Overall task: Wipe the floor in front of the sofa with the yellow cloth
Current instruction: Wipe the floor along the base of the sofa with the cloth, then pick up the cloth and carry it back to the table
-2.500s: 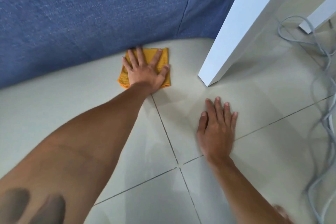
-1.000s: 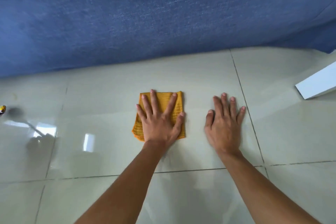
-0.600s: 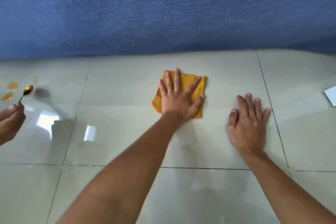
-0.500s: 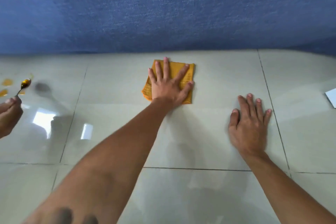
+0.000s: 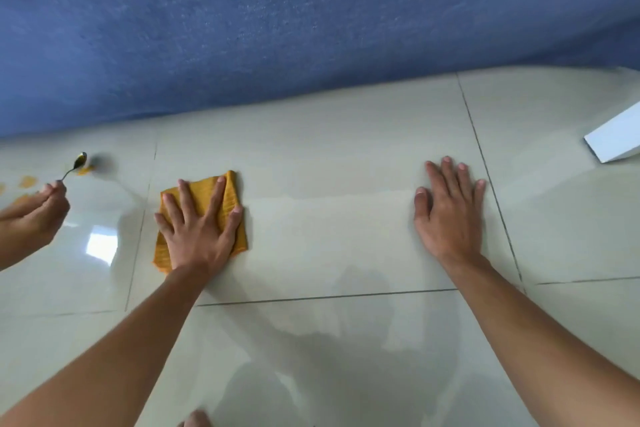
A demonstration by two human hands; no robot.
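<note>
A blue sofa (image 5: pixel 277 28) filled the upper frame as a person knelt over the pale tiled floor (image 5: pixel 329 246) in front of it, the foot of a white furniture leg (image 5: pixel 613 142) showing at the right edge. The left hand (image 5: pixel 197 229) lay flat with fingers spread wide on the folded yellow cloth (image 5: pixel 230 204), pinning it to the tile rather than gripping it; the cloth's long axis ran toward the sofa. The right hand (image 5: pixel 446 215) rested palm-down and empty, well apart to the right, apparently as a brace. Orange spots (image 5: pixel 27 181) lay to the cloth's left, beside another person's hand (image 5: pixel 41 215) holding a small spoon (image 5: pixel 78 163), so the left hand was much the nearer for a leftward sweep
</note>
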